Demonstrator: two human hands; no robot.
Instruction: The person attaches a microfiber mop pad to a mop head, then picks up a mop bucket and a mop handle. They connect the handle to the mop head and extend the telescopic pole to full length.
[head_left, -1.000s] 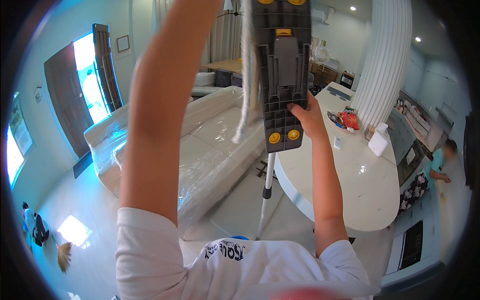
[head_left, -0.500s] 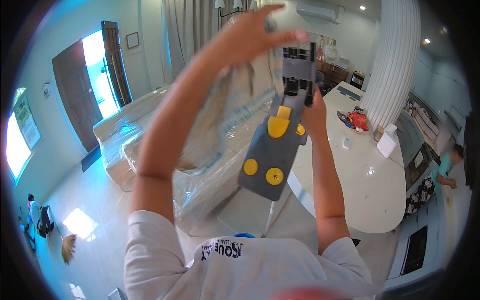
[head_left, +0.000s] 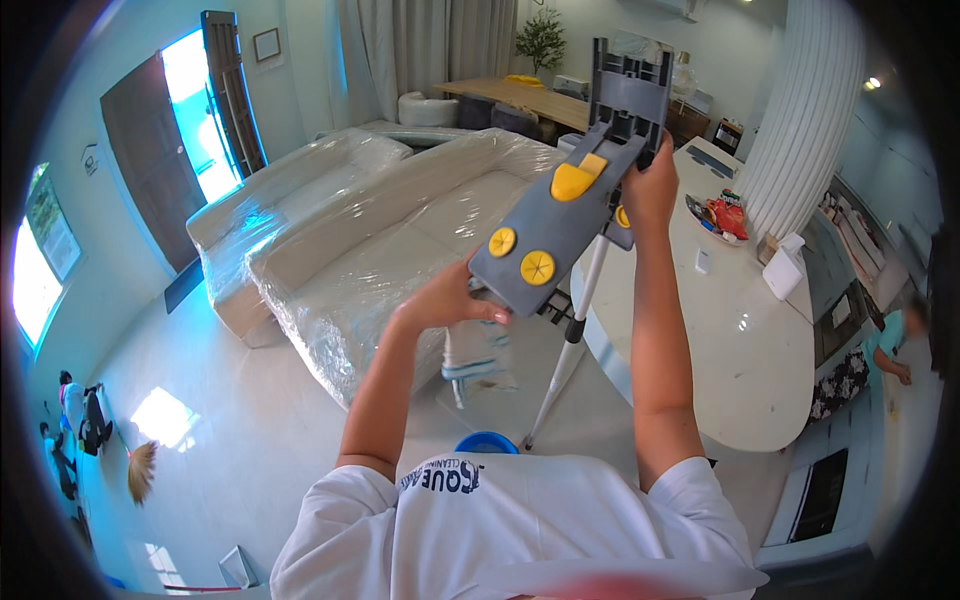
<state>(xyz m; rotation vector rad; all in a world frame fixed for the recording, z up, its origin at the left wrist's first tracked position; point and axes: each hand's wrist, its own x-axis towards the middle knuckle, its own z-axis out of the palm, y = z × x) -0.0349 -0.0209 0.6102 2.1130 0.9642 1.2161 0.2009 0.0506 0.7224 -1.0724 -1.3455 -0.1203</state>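
A grey flat mop head (head_left: pixel 525 222) with yellow round grips and a yellow pedal tilts up in front of me, its black hinged part at the upper right. My right hand (head_left: pixel 652 190) is closed around the side of that upper part. At the lower left end, my left hand (head_left: pixel 440 300) has its thumb under the mop head, the other fingers partly hidden. From that hand hangs a white mop cloth (head_left: pixel 475 350) with blue stripes. A white and black pole (head_left: pixel 574 335) slants down from behind the mop head to the floor.
Plastic-wrapped sofas (head_left: pixel 400 230) stand ahead. On the right, a white counter (head_left: pixel 740 370) carries a snack basket (head_left: pixel 722 215) and a tissue box (head_left: pixel 785 265), beside a fluted column (head_left: pixel 805 120). A blue bucket (head_left: pixel 487 442) sits close to me. Other people are at far left and right; a broom (head_left: pixel 141 470) is at left.
My left hand has come down from above the mop head to its lower end, and the cloth now hangs below it. The mop head has shifted slightly up and tilted further.
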